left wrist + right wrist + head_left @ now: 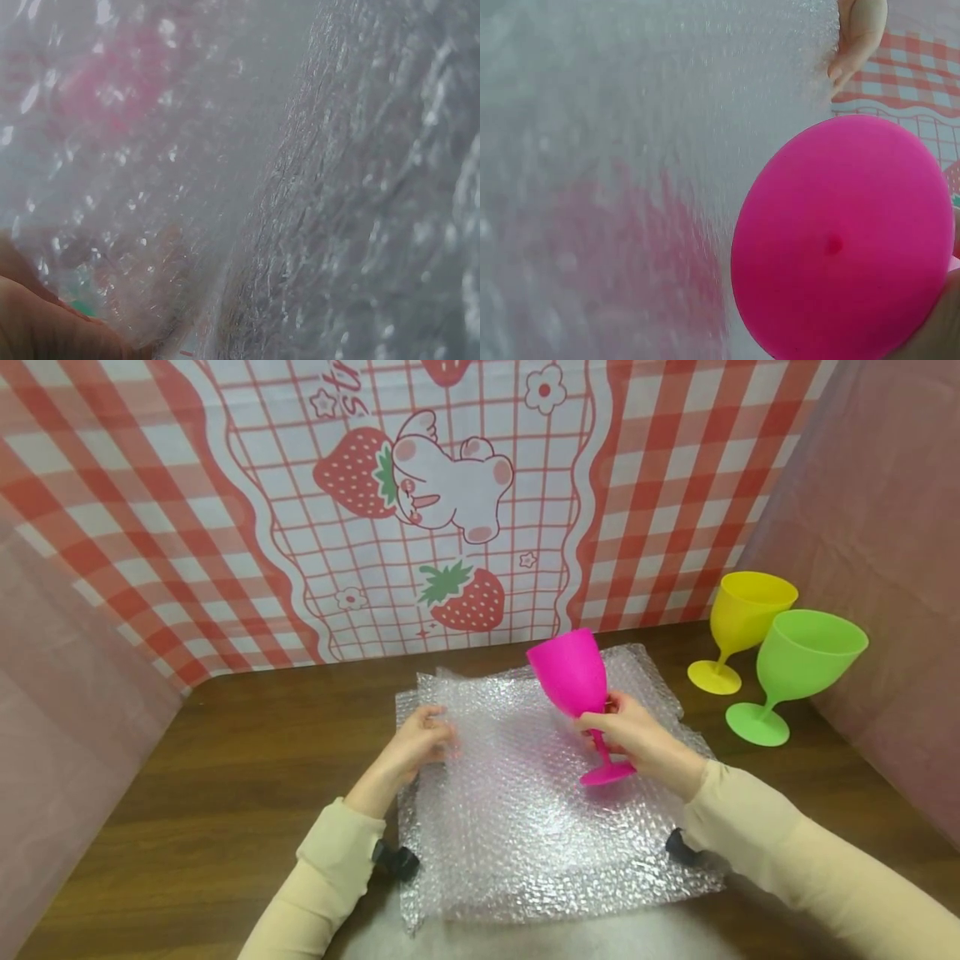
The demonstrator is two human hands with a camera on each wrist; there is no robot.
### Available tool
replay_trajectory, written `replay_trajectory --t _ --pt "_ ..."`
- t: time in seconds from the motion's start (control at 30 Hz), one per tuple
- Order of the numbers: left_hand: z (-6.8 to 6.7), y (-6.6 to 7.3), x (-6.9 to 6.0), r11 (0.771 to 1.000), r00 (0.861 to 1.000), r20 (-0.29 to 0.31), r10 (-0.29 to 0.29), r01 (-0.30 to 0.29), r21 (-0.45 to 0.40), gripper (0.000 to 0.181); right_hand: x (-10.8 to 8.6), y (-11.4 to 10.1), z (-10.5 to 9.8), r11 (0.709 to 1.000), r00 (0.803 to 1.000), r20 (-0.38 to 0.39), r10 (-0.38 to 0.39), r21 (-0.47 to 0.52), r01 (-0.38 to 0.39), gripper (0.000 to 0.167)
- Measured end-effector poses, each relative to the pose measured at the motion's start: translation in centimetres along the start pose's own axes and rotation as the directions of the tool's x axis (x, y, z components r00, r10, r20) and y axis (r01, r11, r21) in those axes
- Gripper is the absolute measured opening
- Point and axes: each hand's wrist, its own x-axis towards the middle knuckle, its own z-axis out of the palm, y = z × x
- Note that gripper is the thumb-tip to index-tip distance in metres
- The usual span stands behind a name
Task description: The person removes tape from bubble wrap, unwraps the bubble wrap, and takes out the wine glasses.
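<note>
Sheets of clear bubble wrap (517, 827) lie layered across the middle of the table. My left hand (422, 745) pinches the left edge of the top sheet, which is raised a little there; the left wrist view shows the thumb (52, 330) against the bubble wrap (187, 150). My right hand (637, 735) grips a bright pink plastic goblet (573, 672) around its stem. The goblet tilts, its bowl up and to the left, above the wrap. Its round base (840, 240) fills much of the right wrist view, and there the left hand (861, 37) shows at the wrap's edge.
A yellow goblet (750, 610) and a green goblet (806, 660) stand upright at the right of the brown wooden table (247, 793). A checked strawberry cloth (465, 510) hangs behind, with pinkish cloth walls (885, 560) on both sides.
</note>
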Motion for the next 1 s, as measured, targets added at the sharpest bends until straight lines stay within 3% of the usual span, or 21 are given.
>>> replay_trajectory --t 0.23,0.77,0.87,1.0 --pt "0.1 0.1 0.0 1.0 1.0 0.002 0.005 -0.005 0.017 0.057 -0.5 -0.3 -1.3 1.0 1.0 0.028 0.013 0.026 -0.014 0.061" --pt "0.3 0.1 0.0 1.0 1.0 0.005 -0.012 0.011 0.007 0.057 -1.5 0.3 -5.4 0.988 0.989 -0.032 -0.146 0.055 0.148 0.034" --pt "0.3 0.1 0.0 1.0 1.0 0.006 -0.012 0.012 0.005 0.057 -1.5 0.7 -6.1 0.971 0.981 -0.026 -0.193 0.141 0.195 0.029" --pt "0.2 -0.1 0.2 1.0 1.0 0.01 -0.012 0.012 0.005 0.057 -1.6 1.1 -6.8 0.923 0.961 -0.027 -0.276 0.271 0.272 0.025"
